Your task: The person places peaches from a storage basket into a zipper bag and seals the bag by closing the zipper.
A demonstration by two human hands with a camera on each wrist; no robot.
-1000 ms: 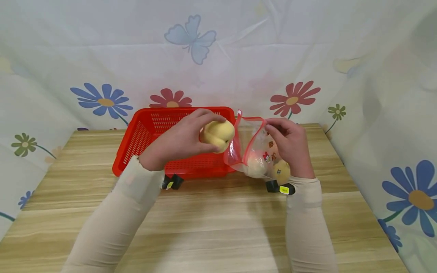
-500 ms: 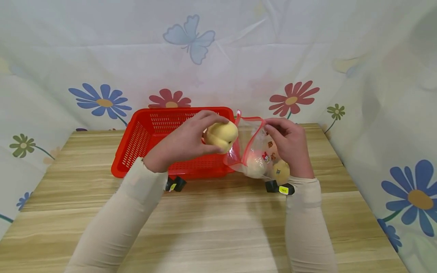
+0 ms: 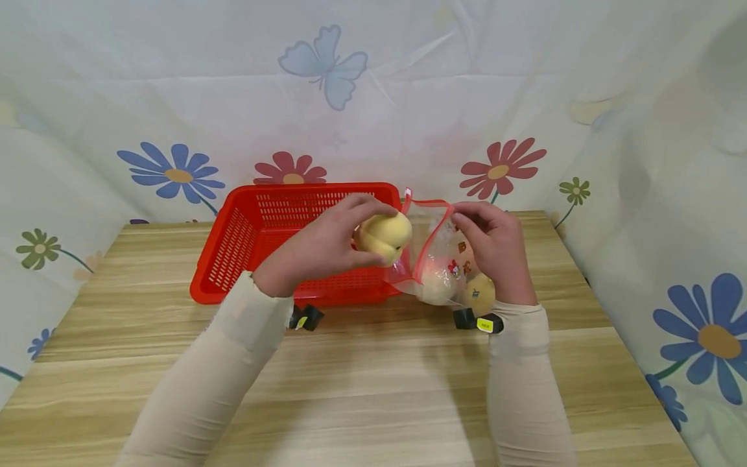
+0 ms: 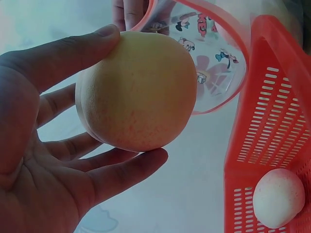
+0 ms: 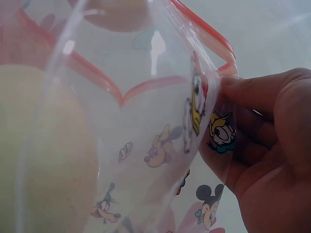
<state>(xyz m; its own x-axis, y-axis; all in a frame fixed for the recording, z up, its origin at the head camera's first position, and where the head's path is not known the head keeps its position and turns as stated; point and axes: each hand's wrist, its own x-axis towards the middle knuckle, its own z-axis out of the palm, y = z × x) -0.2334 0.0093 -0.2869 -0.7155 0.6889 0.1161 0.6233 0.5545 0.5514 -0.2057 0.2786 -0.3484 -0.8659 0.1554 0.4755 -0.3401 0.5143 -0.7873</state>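
Above the desk (image 3: 373, 383) | left grip (image 3: 318, 250) curled round yellow peach (image 3: 385, 235) at bag mouth | right grip (image 3: 496, 250) pinching printed zip bag (image 3: 434, 256) rim | red basket (image 3: 233, 246) behind.

The peach (image 3: 384, 237) in the left hand (image 3: 318, 250) is pale yellow with a faint pink blush, and the red basket (image 3: 245, 246) beside it has slotted walls and holds a whitish-pink fruit (image 4: 278, 198). The bag (image 3: 434, 253) in the right hand (image 3: 496, 250) is clear plastic with a red zip rim and small cartoon figures printed in colour. The table (image 3: 373, 383) is light wood grain in pale and tan bands, and the far white cloth (image 3: 373, 97) carries a blue butterfly and blue, red and green flowers.
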